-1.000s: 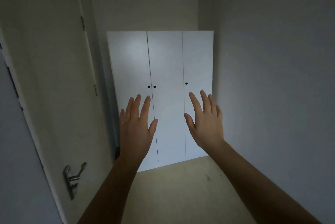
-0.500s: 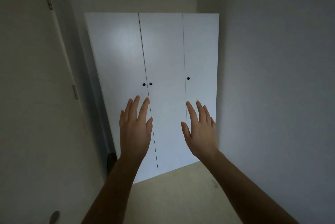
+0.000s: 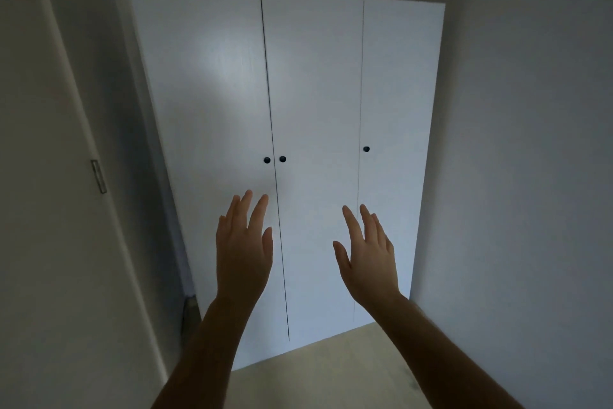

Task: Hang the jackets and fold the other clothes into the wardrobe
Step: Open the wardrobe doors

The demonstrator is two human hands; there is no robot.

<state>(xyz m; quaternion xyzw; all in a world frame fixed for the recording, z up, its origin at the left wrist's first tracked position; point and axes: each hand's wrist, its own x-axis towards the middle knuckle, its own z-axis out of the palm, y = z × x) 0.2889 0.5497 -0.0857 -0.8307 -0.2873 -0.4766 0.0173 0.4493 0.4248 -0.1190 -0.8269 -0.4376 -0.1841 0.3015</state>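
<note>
The fingers (image 3: 258, 214) of both hands are straight and slightly spread, holding nothing. The left hand (image 3: 243, 249) hovers below the paired knobs (image 3: 274, 159) and the right hand (image 3: 368, 256) below the single knob (image 3: 366, 149), apparently poised to open the doors. The wardrobe (image 3: 315, 77) stands shut in the corner. Nothing to hang or fold is in view.

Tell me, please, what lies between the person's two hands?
Head view: only the shut middle wardrobe door shows between the left hand and right hand.

White three-door wardrobe (image 3: 311, 110) upright on pale wooden floor (image 3: 331, 372).
</note>
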